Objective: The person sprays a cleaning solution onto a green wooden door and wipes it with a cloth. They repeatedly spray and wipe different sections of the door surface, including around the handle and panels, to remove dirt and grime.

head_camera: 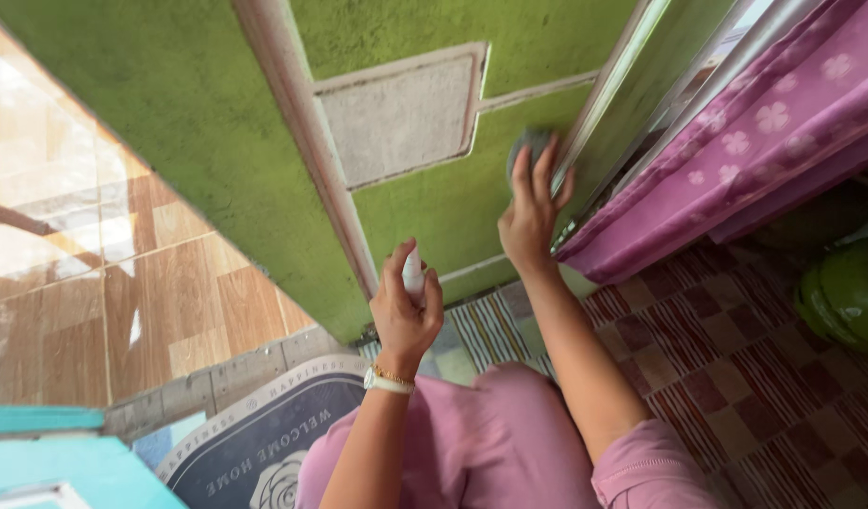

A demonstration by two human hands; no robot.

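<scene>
Green door panel [425, 217] takes the grey cloth [528, 149] my right hand [528, 221] presses flat to wipe, while my left hand [404, 311] grips what seems a small spray bottle [413, 275], nozzle toward it.

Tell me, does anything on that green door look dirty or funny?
Yes. The green door's pale grey square panel looks grimy and worn against the bright paint. The right hand presses a grey cloth beside it.
</scene>
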